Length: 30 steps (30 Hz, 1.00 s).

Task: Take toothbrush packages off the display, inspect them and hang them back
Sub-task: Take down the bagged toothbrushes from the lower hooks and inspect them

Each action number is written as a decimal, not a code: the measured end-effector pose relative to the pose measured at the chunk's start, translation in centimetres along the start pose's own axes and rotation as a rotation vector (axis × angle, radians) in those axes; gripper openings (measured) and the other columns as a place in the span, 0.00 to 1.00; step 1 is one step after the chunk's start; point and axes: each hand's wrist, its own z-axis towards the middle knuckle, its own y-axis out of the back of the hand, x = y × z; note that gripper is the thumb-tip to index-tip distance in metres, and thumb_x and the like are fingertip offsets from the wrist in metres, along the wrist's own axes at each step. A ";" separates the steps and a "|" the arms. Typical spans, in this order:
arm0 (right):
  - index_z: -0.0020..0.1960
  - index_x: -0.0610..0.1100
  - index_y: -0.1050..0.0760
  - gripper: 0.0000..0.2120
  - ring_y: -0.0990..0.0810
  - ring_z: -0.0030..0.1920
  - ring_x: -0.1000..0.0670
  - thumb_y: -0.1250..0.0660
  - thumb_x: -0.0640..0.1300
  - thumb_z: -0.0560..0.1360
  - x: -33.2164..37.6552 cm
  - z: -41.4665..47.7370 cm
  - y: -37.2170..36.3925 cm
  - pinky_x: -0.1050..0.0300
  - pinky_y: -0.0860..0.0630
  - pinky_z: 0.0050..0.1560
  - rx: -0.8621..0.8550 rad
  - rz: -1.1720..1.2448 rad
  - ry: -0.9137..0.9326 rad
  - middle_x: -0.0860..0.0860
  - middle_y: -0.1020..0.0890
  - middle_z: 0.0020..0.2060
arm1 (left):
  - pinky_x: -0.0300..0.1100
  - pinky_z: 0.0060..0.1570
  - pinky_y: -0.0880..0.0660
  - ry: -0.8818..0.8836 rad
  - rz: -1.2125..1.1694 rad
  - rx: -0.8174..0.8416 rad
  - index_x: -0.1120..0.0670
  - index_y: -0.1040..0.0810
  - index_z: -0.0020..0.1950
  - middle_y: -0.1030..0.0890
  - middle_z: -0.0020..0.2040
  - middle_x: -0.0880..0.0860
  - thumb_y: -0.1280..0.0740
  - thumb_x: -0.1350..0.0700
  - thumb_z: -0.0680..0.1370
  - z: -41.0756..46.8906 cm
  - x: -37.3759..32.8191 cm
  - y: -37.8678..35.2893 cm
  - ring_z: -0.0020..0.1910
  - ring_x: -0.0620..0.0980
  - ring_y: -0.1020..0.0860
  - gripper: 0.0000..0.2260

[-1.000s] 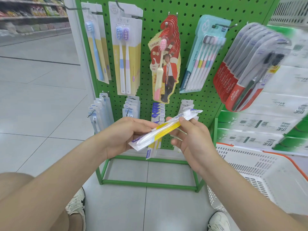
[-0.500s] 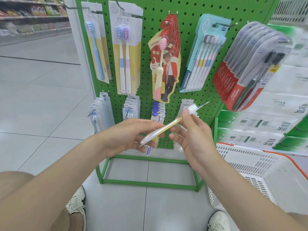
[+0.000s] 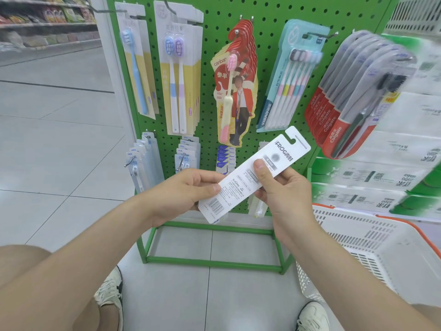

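Grey tiled shop floor (image 3: pixel 59 144), green pegboard (image 3: pixel 267 25)

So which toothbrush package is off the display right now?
The white FROG package, held slanted between the left hand and right hand, barcode side facing the camera. Every other package hangs on the green pegboard.

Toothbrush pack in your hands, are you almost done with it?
Done: the FROG toothbrush package is off the green pegboard display. In hand: the left hand and right hand pinch it, its back with the barcode facing the camera for inspection. Left: hanging it back by its hang hole, which sits on no hook yet.
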 end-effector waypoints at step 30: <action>0.54 0.41 0.16 0.06 0.12 0.38 0.48 0.27 0.44 0.82 0.8 -1.0 -0.5 0.52 0.14 0.39 0.225 -0.338 0.073 0.47 0.11 0.40 | 0.56 0.54 0.18 -0.043 -0.015 -0.292 0.57 0.16 0.54 0.11 0.51 0.56 0.30 0.54 0.84 0.0 -0.7 -0.2 0.50 0.54 0.14 0.08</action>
